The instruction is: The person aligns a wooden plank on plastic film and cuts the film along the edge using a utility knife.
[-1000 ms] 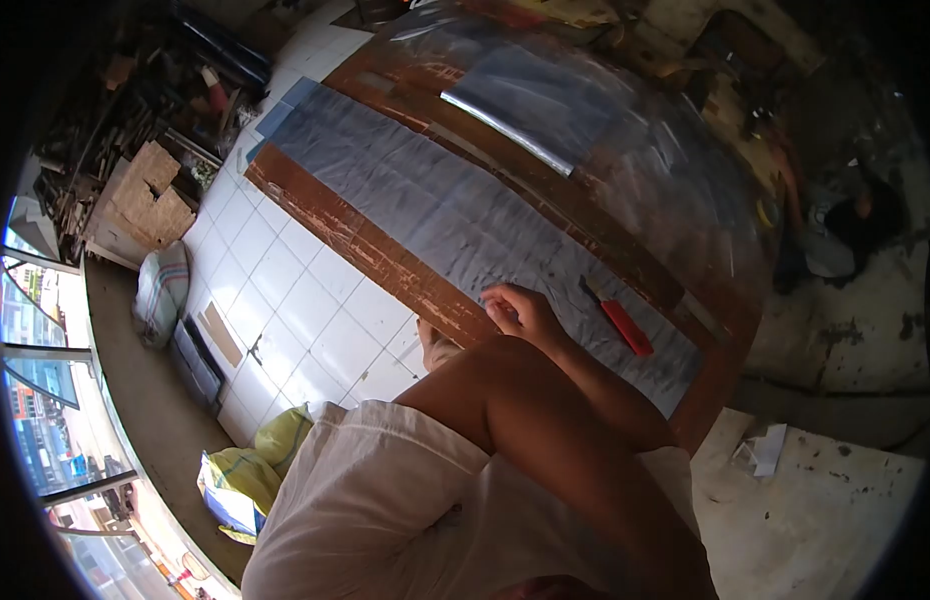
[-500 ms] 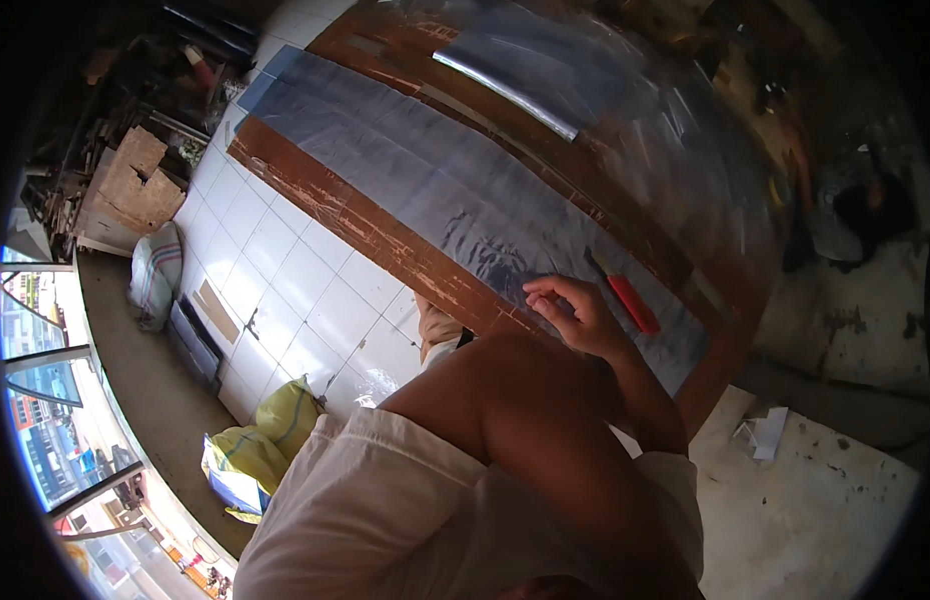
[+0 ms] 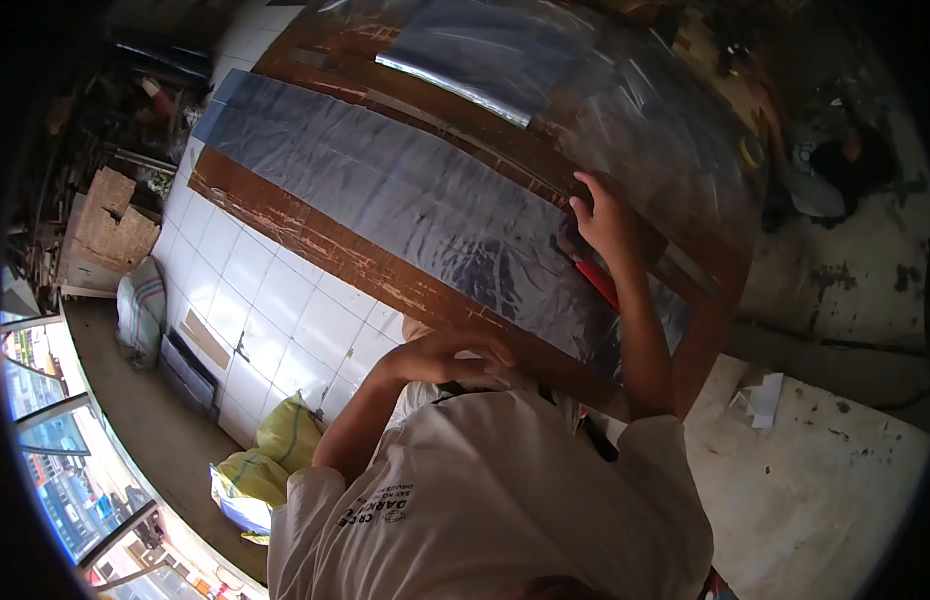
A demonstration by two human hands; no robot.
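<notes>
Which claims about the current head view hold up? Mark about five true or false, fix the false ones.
1. The red-handled tool lies on the long translucent sheet. True.
2. The left hand is gripping that tool. False: the left hand is apart from it, in front of the shirt.
3. The right hand has its thumb and forefinger apart. True.
4. The yellow sack sits on the brown table. False: the yellow sack is off the brown table.
5. The shirt has printed lettering. True.
</notes>
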